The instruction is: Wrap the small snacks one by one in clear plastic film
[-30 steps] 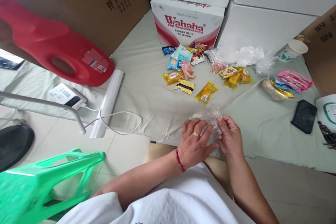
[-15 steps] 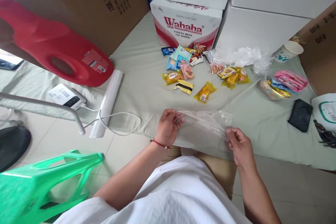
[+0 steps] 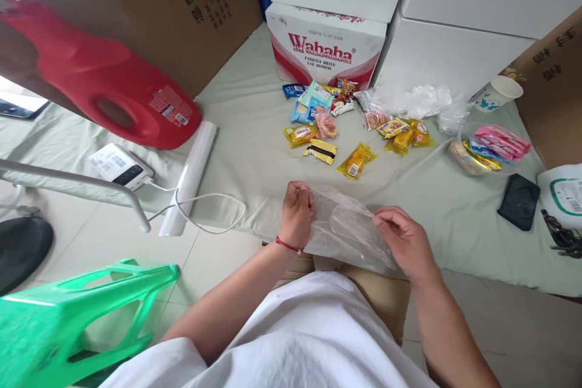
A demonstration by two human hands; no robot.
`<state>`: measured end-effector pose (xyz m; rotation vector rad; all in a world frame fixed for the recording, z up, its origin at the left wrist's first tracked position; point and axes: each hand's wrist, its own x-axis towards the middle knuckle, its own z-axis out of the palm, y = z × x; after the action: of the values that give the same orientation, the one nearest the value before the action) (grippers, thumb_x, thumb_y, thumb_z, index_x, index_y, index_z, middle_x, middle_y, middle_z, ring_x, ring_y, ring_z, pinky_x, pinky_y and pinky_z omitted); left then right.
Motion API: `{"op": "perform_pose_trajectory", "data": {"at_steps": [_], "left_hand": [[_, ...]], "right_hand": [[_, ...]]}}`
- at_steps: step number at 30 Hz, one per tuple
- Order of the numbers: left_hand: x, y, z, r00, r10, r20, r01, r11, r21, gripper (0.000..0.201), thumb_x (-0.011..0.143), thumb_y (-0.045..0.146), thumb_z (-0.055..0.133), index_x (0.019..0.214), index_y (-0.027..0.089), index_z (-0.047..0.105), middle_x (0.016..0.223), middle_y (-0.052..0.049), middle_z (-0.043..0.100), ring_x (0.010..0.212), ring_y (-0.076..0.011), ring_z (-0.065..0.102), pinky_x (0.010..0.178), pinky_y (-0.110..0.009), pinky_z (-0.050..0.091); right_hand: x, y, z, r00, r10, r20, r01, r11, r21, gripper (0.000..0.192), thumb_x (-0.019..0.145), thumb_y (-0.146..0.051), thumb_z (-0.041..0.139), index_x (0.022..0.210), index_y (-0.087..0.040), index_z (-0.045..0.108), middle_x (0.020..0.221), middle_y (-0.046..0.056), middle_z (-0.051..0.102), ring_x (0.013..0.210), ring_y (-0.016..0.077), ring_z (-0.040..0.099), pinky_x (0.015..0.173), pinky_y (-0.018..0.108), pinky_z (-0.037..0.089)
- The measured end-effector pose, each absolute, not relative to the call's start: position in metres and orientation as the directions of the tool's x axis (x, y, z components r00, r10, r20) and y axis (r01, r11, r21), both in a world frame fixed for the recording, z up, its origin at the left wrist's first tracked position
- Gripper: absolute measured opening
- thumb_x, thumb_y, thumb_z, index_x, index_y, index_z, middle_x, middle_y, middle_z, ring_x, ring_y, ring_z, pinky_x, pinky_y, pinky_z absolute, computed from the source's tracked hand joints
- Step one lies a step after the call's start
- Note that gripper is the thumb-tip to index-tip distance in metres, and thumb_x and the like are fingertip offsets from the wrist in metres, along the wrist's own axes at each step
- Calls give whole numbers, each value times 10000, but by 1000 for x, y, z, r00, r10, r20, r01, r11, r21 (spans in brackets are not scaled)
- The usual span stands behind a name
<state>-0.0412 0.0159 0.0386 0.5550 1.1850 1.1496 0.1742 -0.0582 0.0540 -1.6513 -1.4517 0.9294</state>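
Observation:
A clear plastic bag is stretched between my two hands, low over the front edge of the cloth-covered surface. My left hand, with a red string bracelet on the wrist, is closed on the bag's left end. The thumb and fingers of my right hand pinch its upper right edge. Just beyond the bag lies a yellow-wrapped snack. Behind it are a smaller yellow packet, a pile of mixed wrapped snacks and more yellow-wrapped snacks.
Crumpled clear plastic, a paper cup and a clear bowl of packets stand at right, near a black object. At left are a red jug, white roll, cabled white device and green stool.
My right hand has moved left and slightly up along the bag, closer to my left hand. My left hand has turned and closed more. The bag now hangs lower and wider between them.

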Motion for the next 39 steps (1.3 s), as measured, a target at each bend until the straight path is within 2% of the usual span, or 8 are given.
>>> {"op": "perform_pose_trajectory", "data": {"at_steps": [4,7,12,15,20,26,34,39], "left_hand": [[-66,41,32,217,897,-385,-81,410,908,241,921,452,625,896,244,507,625,83,404,473,-79,324,446,-201,261],[-80,67,26,222,927,-302,222,254,941,181,887,374,658,914,221,565,650,62,430,542,-108,383,518,-228,326],[-81,68,41,-174,918,357,575,-200,793,125,901,226,592,1021,190,595,1022,-86,600,905,-207,573,777,-347,498],[-68,45,59,301,776,554,532,-619,578,227,1007,266,493,1191,224,619,1138,-109,645,1096,-238,598,972,-409,485],[-55,29,50,835,479,270,349,-841,413,659,950,523,616,1478,146,498,1135,-161,693,1086,-305,609,1083,-519,388],[-96,44,36,904,369,216,214,-828,519,260,940,109,550,933,276,749,811,-35,687,1084,-219,615,1095,-438,353],[-123,111,47,828,549,-115,417,-466,780,215,711,224,728,536,287,619,1000,-47,781,1386,-310,526,1307,-574,7],[-91,122,47,761,648,-40,477,-515,712,293,860,323,650,590,218,608,1085,-52,776,1482,-344,447,1253,-677,-85]], "right_hand": [[206,-38,73,-24,929,-368,223,-354,-908,419,875,-621,697,896,-203,679,742,7,650,585,125,565,535,256,454],[221,-10,71,19,931,-364,258,-357,-898,488,782,-663,762,860,-191,664,629,-40,565,470,80,430,452,231,322],[218,21,51,22,954,-298,324,-289,-901,537,729,-706,755,831,-185,672,605,-49,524,496,83,407,502,247,334],[212,23,50,-25,955,-296,354,-269,-896,527,757,-700,730,876,-188,694,639,-40,533,536,95,420,524,253,343],[221,32,61,-29,949,-313,400,-276,-874,571,709,-727,744,868,-180,709,649,-29,534,572,106,420,535,258,339],[263,32,63,70,937,-343,398,-341,-852,582,662,-728,787,853,-183,708,632,-31,529,546,106,401,515,265,311],[270,-34,36,359,874,-326,270,-432,-860,506,712,-682,781,855,-206,687,613,-20,548,508,121,413,464,266,302],[259,-87,12,460,825,-329,275,-484,-831,465,820,-668,688,891,-208,684,633,-8,568,503,138,457,464,273,363]]}}
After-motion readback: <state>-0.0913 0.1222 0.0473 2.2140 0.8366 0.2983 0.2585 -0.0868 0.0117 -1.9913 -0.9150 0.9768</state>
